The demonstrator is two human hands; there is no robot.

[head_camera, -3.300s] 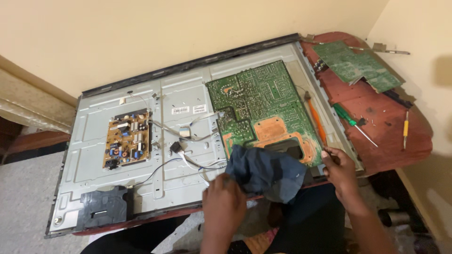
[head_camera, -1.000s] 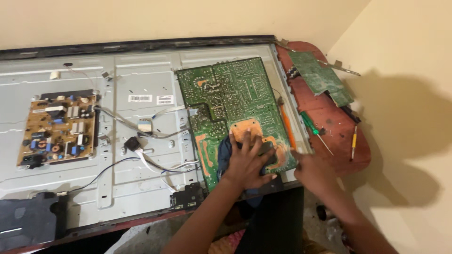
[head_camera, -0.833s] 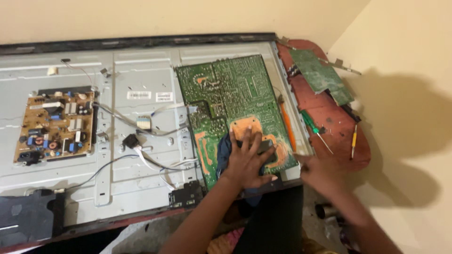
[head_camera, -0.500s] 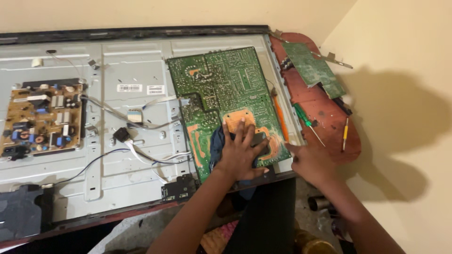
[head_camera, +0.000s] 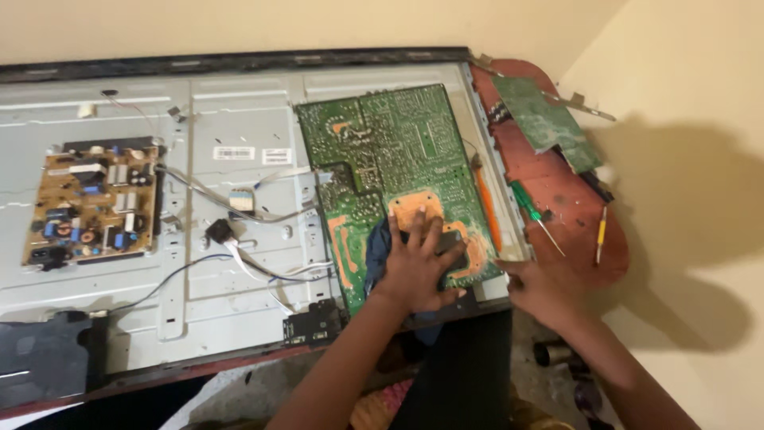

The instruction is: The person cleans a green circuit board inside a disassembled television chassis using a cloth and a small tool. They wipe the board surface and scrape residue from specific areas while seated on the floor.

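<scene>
A large green circuit board (head_camera: 390, 159) lies solder side up on the metal back panel of an opened flat television (head_camera: 239, 103). My left hand (head_camera: 418, 267) presses flat, fingers spread, on a dark blue cloth (head_camera: 378, 251) over the board's near orange part. My right hand (head_camera: 541, 291) rests at the panel's near right corner, by the frame edge; whether it holds anything is hidden.
A tan power board (head_camera: 91, 203) with wires (head_camera: 239, 211) sits at the left. An orange-handled tool (head_camera: 487, 207) lies along the board's right edge. On the red table (head_camera: 573, 199) lie a green screwdriver (head_camera: 532, 211), a yellow tool (head_camera: 601, 231) and a second green board (head_camera: 545, 119).
Earlier I held the cloth bunched above the panel's near edge; it now lies pressed on the board under my left hand, which has slid slightly up the board. The view has shifted.
</scene>
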